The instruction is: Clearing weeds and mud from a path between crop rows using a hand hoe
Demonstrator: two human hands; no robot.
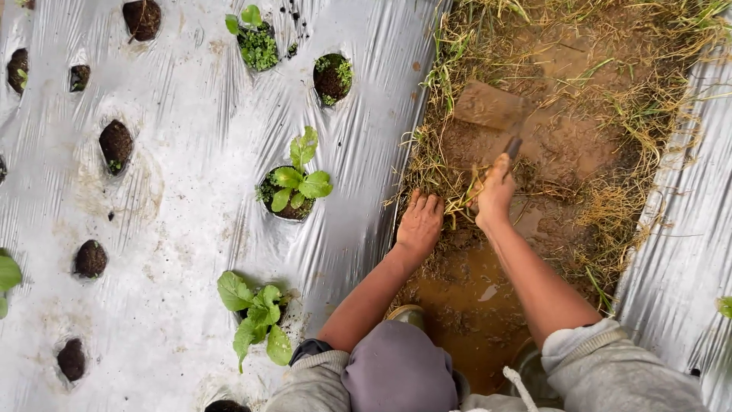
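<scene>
Looking down past my grey-clad knee [400, 366], I see my left hand [419, 223] pressed flat, fingers spread, on the mud and dry grass [442, 172] at the edge of the silver plastic sheet [191, 137]. Just beside it at three o'clock, my right hand [496, 194] is clenched around the handle of a small hoe [492, 107], whose muddy blade lies at twelve o'clock in the wet furrow [564, 137]. Farther off at nine o'clock, a leafy seedling [299, 179] stands in a hole in the sheet.
</scene>
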